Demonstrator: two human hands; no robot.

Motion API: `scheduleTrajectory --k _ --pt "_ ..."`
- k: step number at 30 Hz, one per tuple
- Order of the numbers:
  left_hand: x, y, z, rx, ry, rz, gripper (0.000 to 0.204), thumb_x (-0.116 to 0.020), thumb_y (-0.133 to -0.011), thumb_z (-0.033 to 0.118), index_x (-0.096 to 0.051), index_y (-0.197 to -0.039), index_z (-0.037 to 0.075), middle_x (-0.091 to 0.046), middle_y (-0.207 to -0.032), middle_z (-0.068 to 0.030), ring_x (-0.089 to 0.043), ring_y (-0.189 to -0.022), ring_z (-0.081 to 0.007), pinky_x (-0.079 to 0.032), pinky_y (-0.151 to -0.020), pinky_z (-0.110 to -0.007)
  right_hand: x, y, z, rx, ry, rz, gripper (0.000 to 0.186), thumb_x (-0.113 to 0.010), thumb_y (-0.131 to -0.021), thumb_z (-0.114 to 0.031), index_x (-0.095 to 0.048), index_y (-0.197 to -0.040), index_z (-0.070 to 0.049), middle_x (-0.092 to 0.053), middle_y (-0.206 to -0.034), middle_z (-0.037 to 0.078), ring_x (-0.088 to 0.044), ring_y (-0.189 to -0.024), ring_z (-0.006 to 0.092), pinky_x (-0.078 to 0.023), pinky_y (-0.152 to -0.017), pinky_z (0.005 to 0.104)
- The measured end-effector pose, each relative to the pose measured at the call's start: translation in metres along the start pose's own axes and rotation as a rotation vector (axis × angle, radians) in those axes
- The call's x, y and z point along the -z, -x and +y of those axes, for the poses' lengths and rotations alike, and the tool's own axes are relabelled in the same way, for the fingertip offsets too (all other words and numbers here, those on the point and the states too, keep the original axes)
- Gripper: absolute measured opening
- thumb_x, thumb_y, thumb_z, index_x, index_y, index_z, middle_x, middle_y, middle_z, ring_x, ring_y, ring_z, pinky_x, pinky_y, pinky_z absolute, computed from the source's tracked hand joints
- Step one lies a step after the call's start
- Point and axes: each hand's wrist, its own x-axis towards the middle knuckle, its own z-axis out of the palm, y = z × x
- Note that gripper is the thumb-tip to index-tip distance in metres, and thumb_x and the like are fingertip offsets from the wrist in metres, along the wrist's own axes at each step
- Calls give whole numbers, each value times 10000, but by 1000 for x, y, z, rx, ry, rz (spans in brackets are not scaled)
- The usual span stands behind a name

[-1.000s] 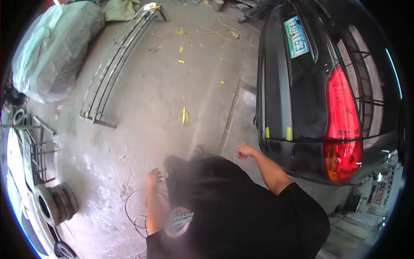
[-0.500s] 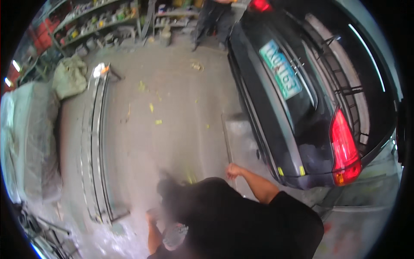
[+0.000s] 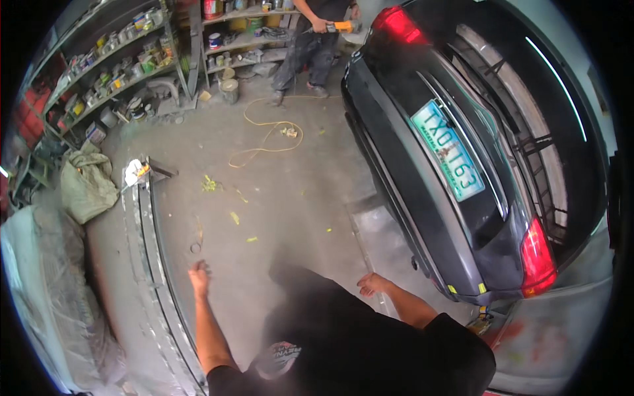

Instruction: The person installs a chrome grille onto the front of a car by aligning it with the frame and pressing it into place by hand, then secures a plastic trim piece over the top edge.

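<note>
My left hand [image 3: 199, 277] hangs over the floor, empty, its fingers loosely bent and apart. Nearest to it is a long low metal stand [image 3: 146, 218] with dark and silver rails. On my other side, my right hand [image 3: 373, 284] is held forward with slack, slightly curled fingers and nothing seen in it. It is apart from the rear bumper of a dark car [image 3: 422, 218]. Small yellow-green tape pieces [image 3: 467, 289] stick to the bumper's near corner. A white and orange item [image 3: 137, 171] lies on the far end of the stand.
Another person [image 3: 310, 46] at the back holds an orange power tool [image 3: 345, 26]. A yellow cord [image 3: 267, 142] loops over the floor, with tape scraps [image 3: 210, 183] nearby. Shelves of cans [image 3: 119, 72] line the back. At left are a sack [image 3: 89, 181] and a plastic-covered bulk [image 3: 49, 284].
My left hand has come forward and left, out from beside my body. The view has shifted, showing more of the back shelves, the other person's orange tool and the yellow cord.
</note>
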Motion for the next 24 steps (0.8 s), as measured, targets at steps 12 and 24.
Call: scheduleTrajectory --k 12,24 --pt "-51 -52 -66 412 -352 -716 246 -508 -965 238 -658 -1034 55 -645 -846 -99 -626 -619 -256 -525 -478 -401 106 -79 -204 595 -54 276 311 -586 -954 -277 -675 -1070 -1 -704 -882 106 -690 -746 208 -574 -678 350" --pt "-193 -490 152 -139 -757 -891 283 -626 -901 371 -624 -1007 109 -612 -791 -74 -586 -557 -232 -503 -464 -400 320 166 -261 1467 -1643 1238 509 -541 -1018 -428 -517 -1303 -7 -575 -1323 219 -550 -1236 314 -477 -1017 504"
